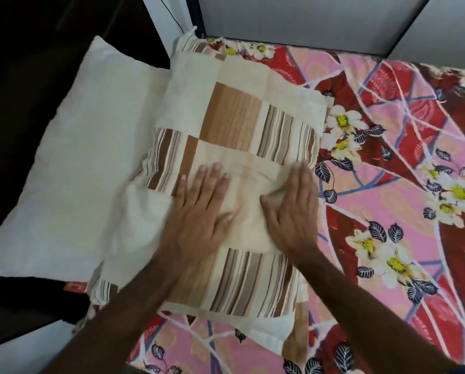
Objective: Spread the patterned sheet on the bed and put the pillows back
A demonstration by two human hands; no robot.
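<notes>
Forearms reach in from the near edge, both hands pressing flat on the striped pillow. Under that pillow the sheet, pink and red with white flowers, already covers the bed and lies fairly smooth to the pillow's right. A white pillow lies touching the striped pillow's left side, partly tucked beneath it and hanging off the bed edge.

As I judge it, the step in hand is settling the striped pillow: press evenly with both palms, smooth the crease between the hands outward, and square the pillow to the bed's head without dragging the sheet beneath it into folds. The white pillow likely needs pulling fully onto the bed afterwards.

Left hand lies on the pillow's middle, fingers spread flat, gripping nothing. Right hand sits just beside it, fingers straight and close together, likewise only pressing the cloth.
</notes>
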